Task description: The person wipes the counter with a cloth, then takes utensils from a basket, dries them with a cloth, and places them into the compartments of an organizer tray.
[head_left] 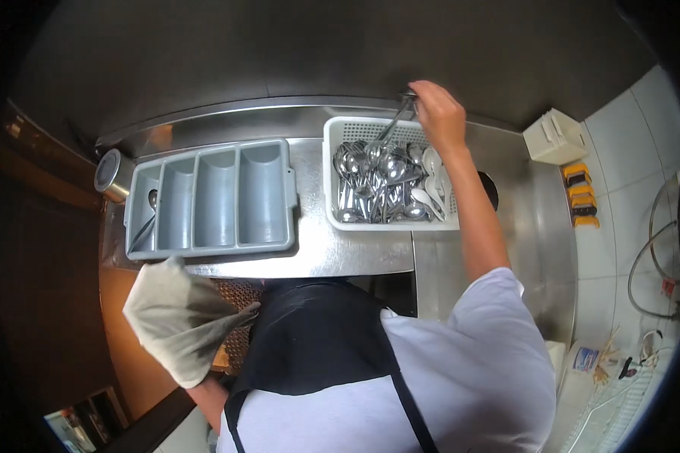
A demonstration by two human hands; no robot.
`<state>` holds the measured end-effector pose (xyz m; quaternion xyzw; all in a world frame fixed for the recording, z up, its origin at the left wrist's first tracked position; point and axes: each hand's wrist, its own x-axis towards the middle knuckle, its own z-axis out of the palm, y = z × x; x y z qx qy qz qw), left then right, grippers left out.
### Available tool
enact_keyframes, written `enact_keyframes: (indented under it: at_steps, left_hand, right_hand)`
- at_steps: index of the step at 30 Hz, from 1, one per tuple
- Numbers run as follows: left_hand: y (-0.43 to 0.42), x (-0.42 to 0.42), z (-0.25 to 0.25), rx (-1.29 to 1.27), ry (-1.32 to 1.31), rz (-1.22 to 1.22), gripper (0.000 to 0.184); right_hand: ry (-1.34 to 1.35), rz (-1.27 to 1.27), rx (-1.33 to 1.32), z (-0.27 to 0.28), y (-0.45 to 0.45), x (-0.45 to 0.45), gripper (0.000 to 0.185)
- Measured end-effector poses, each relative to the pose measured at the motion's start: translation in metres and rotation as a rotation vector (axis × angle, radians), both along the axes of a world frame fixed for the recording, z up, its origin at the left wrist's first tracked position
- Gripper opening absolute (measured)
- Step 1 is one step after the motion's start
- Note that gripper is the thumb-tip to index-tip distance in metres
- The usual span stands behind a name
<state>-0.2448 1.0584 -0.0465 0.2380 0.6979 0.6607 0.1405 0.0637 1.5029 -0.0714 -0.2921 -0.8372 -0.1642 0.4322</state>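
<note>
My right hand [440, 113] is above the back edge of a white plastic basket [329, 177], its fingers closed on the handle end of a metal spoon [395, 123]. That spoon slants down toward a heap of metal cutlery [385, 181]; whether other pieces are in the fingers I cannot tell. Several white spoons [429, 198] lie at the heap's right side. A beige cloth [177, 317] covers my left hand and hangs from it, in front of the counter, so the fingers are hidden. Near it stands a grey cutlery tray [291, 196] with four long compartments; its leftmost holds a spoon [145, 226].
A round lidded metal container [113, 174] stands left of the tray. The steel counter [347, 253] meets a dark back wall. At the right are a cream box [555, 136], yellow-and-black objects [580, 196] and a hose [642, 264].
</note>
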Motion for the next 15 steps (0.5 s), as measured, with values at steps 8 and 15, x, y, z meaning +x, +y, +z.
enact_keyframes:
  at_steps: [8, 15]
  left_hand:
    - [0.132, 0.058, 0.01, -0.228, 0.398, -0.652, 0.032]
    - [0.157, 0.071, -0.071, -0.015, -0.241, -0.733, 0.075]
  right_hand:
    - [0.335, 0.135, -0.145, 0.024, -0.07, -0.035, 0.031]
    - [0.333, 0.435, -0.355, 0.015, -0.137, -0.121, 0.025]
